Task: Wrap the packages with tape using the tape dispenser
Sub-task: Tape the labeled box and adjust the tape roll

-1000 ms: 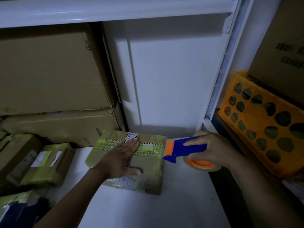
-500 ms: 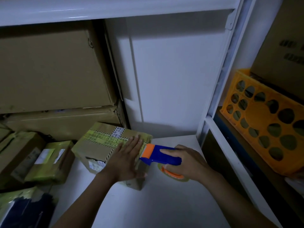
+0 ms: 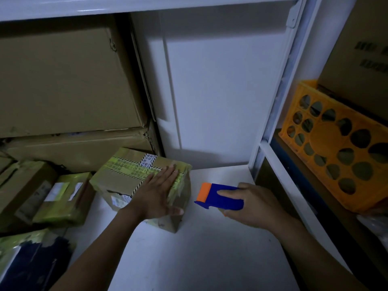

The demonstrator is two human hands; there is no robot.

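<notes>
A small cardboard package (image 3: 126, 177) with yellow-green tape and a striped label sits on the white shelf surface (image 3: 199, 248), turned at an angle. My left hand (image 3: 156, 195) lies flat on its right top edge, fingers straight, pressing the tape down. My right hand (image 3: 252, 205) grips a blue tape dispenser (image 3: 220, 198) with an orange front, held a short way right of the package and not touching it. The tape roll is mostly hidden under my right hand.
Large cardboard boxes (image 3: 63, 80) are stacked at the back left. Other taped packages (image 3: 63, 198) lie at the left, with a dark bundle (image 3: 31, 263) in front. A white shelf post (image 3: 275, 106) stands right, with an orange crate (image 3: 336, 148) beyond it.
The package has been turned and slid left. The dispenser has come off the package's right side and now sits apart from it. My left hand has stayed flat on the package.
</notes>
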